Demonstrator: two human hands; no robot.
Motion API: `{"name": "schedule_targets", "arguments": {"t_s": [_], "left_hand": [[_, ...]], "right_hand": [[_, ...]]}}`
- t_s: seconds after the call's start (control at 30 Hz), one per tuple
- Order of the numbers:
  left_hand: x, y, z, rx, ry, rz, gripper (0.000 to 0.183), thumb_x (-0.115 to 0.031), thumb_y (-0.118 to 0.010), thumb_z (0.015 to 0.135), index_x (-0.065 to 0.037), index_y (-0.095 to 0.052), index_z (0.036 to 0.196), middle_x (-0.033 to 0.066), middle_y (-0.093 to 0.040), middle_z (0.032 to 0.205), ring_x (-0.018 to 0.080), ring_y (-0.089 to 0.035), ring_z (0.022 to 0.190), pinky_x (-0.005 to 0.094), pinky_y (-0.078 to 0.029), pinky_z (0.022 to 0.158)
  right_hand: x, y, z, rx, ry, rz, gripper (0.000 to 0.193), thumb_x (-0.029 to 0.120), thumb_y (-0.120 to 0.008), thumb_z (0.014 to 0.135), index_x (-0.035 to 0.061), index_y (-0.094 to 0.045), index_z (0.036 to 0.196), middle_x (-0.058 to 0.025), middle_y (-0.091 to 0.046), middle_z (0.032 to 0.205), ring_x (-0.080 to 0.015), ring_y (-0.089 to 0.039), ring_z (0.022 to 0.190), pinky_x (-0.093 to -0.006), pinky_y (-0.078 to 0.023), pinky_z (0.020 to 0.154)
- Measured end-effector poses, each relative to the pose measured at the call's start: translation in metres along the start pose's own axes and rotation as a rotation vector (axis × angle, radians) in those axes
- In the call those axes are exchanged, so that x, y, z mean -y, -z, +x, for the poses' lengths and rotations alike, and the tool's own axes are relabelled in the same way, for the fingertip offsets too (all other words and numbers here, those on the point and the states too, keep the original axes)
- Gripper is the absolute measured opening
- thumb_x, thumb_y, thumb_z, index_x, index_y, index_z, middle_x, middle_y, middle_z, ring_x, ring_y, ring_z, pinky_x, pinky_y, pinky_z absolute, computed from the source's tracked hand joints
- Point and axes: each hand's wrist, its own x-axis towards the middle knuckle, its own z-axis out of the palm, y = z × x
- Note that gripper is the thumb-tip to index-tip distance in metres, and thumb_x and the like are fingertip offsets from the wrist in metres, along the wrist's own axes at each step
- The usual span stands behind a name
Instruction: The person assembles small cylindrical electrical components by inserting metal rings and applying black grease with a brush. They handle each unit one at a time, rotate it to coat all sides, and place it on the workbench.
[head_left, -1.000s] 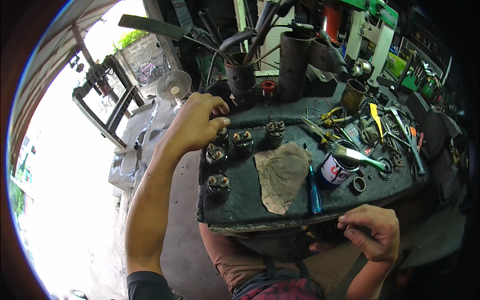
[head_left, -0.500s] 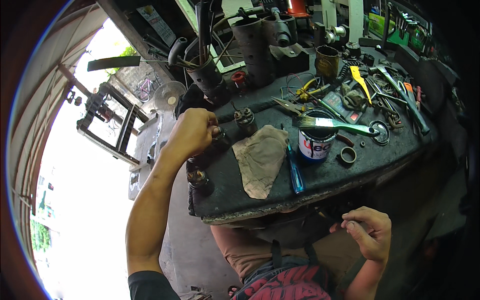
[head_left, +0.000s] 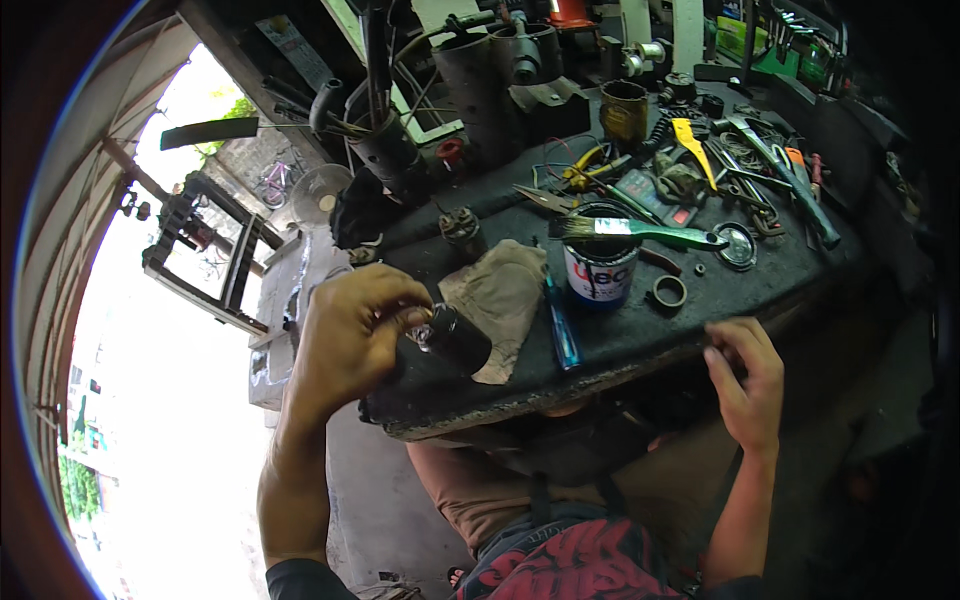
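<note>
The left hand [head_left: 350, 340] is pinching a dark cylinder [head_left: 462, 342] between thumb and fingers at its terminal end, and the knuckles are hiding part of that grip. The cylinder is sitting over the left part of the bench [head_left: 640, 345], in front of the cloth [head_left: 500, 305], and is covering the cloth's near left edge; whether it is touching the cloth, I cannot tell. Its long axis is slanting from the fingertips toward the right and near, so the body is lying to the right of the left hand and its plain end is pointing away from the grip. The right hand [head_left: 745, 385] is hanging well apart, past the bench's near edge, with fingers curled, thumb and forefinger standing apart and nothing showing between them. The left hand is clearly the nearer one, while the plain end is facing the right hand's side. Between the two, the screwdriver [head_left: 562, 325] is lying just beside the cloth, and the can [head_left: 598, 280] is standing farther right with a brush [head_left: 640, 232] resting across its top. A second cylinder [head_left: 462, 232] is standing upright beyond the cloth
</note>
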Motion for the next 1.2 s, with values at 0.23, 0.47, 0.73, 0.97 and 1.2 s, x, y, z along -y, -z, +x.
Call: {"name": "schedule_targets", "arguments": {"t_s": [0.23, 0.47, 0.73, 0.97, 1.2], "left_hand": [[-0.005, -0.055, -0.018, -0.055, -0.129, 0.183, 0.025, 0.007, -0.073, 0.082, -0.002, -0.074, 0.105, 0.0136, -0.070, 0.106, 0.0344, -0.068, 0.099, 0.0418, -0.056, 0.085], [-0.012, -0.073, -0.039, -0.240, 0.068, -0.008, 0.022, 0.000, -0.073, 0.089, -0.002, -0.075, 0.110, 0.0160, -0.069, 0.110, 0.0344, -0.069, 0.101, 0.0392, -0.056, 0.087], [-0.020, -0.090, -0.081, -0.613, 0.213, -0.303, 0.048, 0.002, -0.082, 0.084, -0.001, -0.070, 0.130, 0.0137, -0.070, 0.118, 0.0220, -0.069, 0.096, 0.0331, -0.057, 0.085], [-0.053, -0.121, -0.117, -0.145, 0.241, -0.719, 0.062, -0.013, -0.092, 0.084, -0.001, -0.065, 0.139, 0.0109, -0.072, 0.123, 0.0166, -0.069, 0.106, 0.0293, -0.056, 0.087], [-0.037, -0.136, -0.126, -0.175, 0.330, -0.843, 0.021, -0.005, -0.084, 0.090, 0.000, -0.078, 0.110, 0.0106, -0.077, 0.109, 0.0165, -0.073, 0.099, 0.0297, -0.057, 0.089]], "right_hand": [[-0.010, -0.011, 0.033, 0.105, 0.134, -0.361, 0.041, 0.005, -0.079, 0.088, 0.0051, -0.070, 0.127, -0.0163, -0.061, 0.123, -0.0376, -0.064, 0.110, -0.0446, -0.053, 0.094], [-0.025, -0.027, 0.047, 0.100, 0.258, -0.434, 0.024, 0.006, -0.080, 0.087, 0.0078, -0.076, 0.111, -0.0137, -0.061, 0.118, -0.0361, -0.065, 0.110, -0.0447, -0.055, 0.090], [0.026, -0.033, 0.014, 0.079, 0.092, -0.001, 0.020, -0.006, -0.074, 0.084, 0.0014, -0.072, 0.102, -0.0162, -0.059, 0.126, -0.0262, -0.065, 0.095, -0.0366, -0.053, 0.084], [0.074, -0.064, -0.029, 0.536, 0.227, 0.256, 0.025, 0.002, -0.082, 0.080, 0.0007, -0.074, 0.104, -0.0218, -0.054, 0.139, -0.0325, -0.069, 0.112, -0.0391, -0.059, 0.092], [0.081, -0.080, -0.033, 0.578, 0.234, 0.291, 0.023, 0.004, -0.083, 0.081, -0.0010, -0.074, 0.101, -0.0220, -0.055, 0.137, -0.0341, -0.071, 0.114, -0.0393, -0.060, 0.095]]}}
